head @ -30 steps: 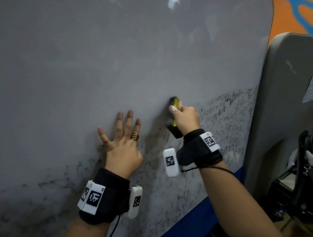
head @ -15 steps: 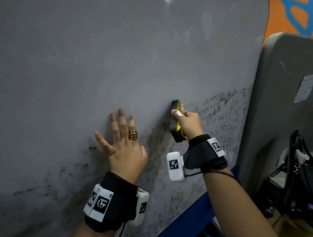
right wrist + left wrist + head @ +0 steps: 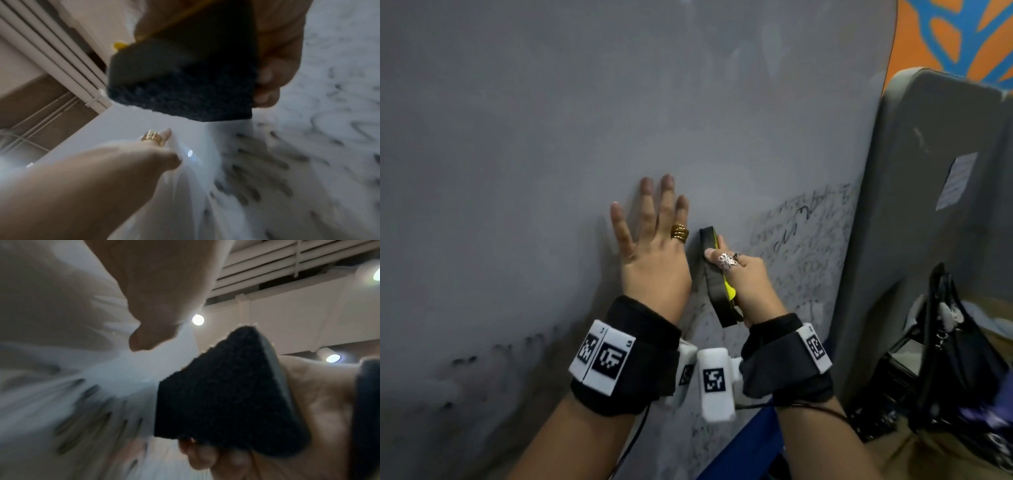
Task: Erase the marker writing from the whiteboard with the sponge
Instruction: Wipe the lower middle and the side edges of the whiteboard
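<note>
The whiteboard [image 3: 551, 137] fills the head view, upright in front of me. Its upper part is wiped; black marker writing [image 3: 801, 236] covers the lower right and faint smudges [image 3: 462, 363] lie at the lower left. My right hand [image 3: 743, 274] grips a sponge [image 3: 717, 277], dark scouring face toward the board, yellow back against my palm. The dark sponge face [image 3: 185, 81] hovers close above the board, and the sponge [image 3: 222, 394] shows in the left wrist view too. My left hand [image 3: 654, 246] lies flat on the board with fingers spread, just left of the sponge.
A grey panel [image 3: 928, 205] with a paper label [image 3: 955, 181] stands against the board's right edge. A black bag [image 3: 945, 342] sits at the lower right. A blue strip [image 3: 743, 445] runs along the board's bottom edge. An orange and blue wall [image 3: 955, 34] shows at top right.
Both hands have drawn close together: the left hand slid right along the board, and the right hand brought the sponge down and left beside it. The view shifted left.
</note>
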The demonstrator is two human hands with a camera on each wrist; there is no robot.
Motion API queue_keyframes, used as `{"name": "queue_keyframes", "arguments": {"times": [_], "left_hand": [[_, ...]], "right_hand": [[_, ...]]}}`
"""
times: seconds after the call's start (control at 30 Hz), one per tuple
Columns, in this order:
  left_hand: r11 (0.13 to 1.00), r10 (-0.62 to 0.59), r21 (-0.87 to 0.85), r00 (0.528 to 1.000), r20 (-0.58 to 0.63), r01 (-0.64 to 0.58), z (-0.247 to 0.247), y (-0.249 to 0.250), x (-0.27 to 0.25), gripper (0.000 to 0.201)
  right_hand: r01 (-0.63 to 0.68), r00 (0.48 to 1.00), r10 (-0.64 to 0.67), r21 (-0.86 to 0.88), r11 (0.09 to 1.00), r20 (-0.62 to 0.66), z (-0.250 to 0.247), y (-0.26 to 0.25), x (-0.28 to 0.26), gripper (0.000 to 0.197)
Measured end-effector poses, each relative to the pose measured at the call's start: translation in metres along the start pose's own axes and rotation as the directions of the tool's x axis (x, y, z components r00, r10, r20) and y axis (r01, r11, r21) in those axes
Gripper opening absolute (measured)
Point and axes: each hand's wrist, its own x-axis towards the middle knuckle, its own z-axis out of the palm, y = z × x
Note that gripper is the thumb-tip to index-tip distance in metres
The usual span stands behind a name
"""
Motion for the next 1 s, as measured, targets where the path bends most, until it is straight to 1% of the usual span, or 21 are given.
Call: {"name": "queue_keyframes", "arguments": {"times": [0.07,0.1,0.2,0.23,0.3,0.33,0.4,0.53,0.6,0.63,0.7,0.77,0.83,0.9,1.0], "left_hand": [[1.0,-0.003,-0.029,1.0,-0.026,0.002,0.005,-0.002,-0.001,0.075],[0.999,0.006,-0.049,1.0,-0.011,-0.007,0.007,-0.003,0.0,0.076],[0.997,0.027,-0.078,0.999,0.031,-0.024,0.01,-0.005,0.003,0.079],[0.996,0.025,-0.082,0.999,0.027,-0.023,0.011,-0.005,0.003,0.079],[0.997,0.011,-0.071,1.0,0.012,-0.011,0.016,-0.003,0.003,0.077],[0.997,-0.001,-0.071,1.0,-0.001,0.001,0.018,-0.001,0.003,0.076],[0.996,-0.031,-0.08,0.999,-0.039,0.027,0.023,0.008,0.004,0.077],[0.985,-0.113,-0.141,0.985,-0.127,0.094,0.03,0.029,0.007,0.074],[0.974,-0.17,-0.176,0.974,-0.15,0.143,0.029,0.041,0.012,0.073],[0.971,-0.176,-0.19,0.972,-0.153,0.146,0.028,0.048,0.014,0.073],[0.979,-0.105,-0.186,0.984,-0.143,0.078,0.027,0.061,0.017,0.071],[0.99,-0.002,-0.141,0.995,-0.098,-0.012,0.028,0.074,0.022,0.075],[0.992,0.073,-0.095,0.996,-0.047,-0.077,0.028,0.086,0.032,0.079],[0.991,0.12,-0.054,0.993,-0.007,-0.12,0.029,0.096,0.045,0.076],[0.99,0.14,0.016,0.99,0.029,-0.14,0.031,0.11,0.059,0.072]], "right_hand": [[0.022,0.999,-0.021,0.016,1.0,-0.048,-0.004,0.001,0.013,0.018],[0.051,0.994,-0.051,-0.005,0.999,-0.097,-0.008,0.002,0.022,0.019],[0.125,0.968,-0.134,-0.059,0.99,-0.213,-0.029,0.002,0.05,0.028],[0.131,0.961,-0.143,-0.065,0.989,-0.239,-0.039,0.002,0.059,0.031],[0.135,0.954,-0.132,-0.01,0.991,-0.269,-0.06,-0.001,0.076,0.039],[0.135,0.956,-0.121,0.035,0.99,-0.266,-0.067,-0.002,0.079,0.042],[0.118,0.973,-0.099,0.083,0.989,-0.209,-0.074,-0.002,0.078,0.043],[0.115,0.991,-0.114,0.014,0.993,-0.07,-0.063,0.006,0.063,0.039],[0.138,0.99,-0.138,-0.001,0.99,-0.033,-0.065,0.006,0.063,0.039],[0.142,0.989,-0.142,-0.001,0.99,-0.036,-0.068,0.005,0.066,0.038],[0.15,0.985,-0.15,-0.002,0.989,-0.081,-0.078,-0.001,0.079,0.037],[0.154,0.977,-0.151,0.007,0.988,-0.15,-0.088,-0.012,0.093,0.038],[0.164,0.967,-0.157,0.021,0.986,-0.2,-0.1,-0.021,0.107,0.039],[0.139,0.971,-0.121,0.075,0.987,-0.204,-0.108,-0.026,0.117,0.036],[0.135,0.979,-0.121,0.075,0.988,-0.165,-0.111,-0.025,0.117,0.018]]}}
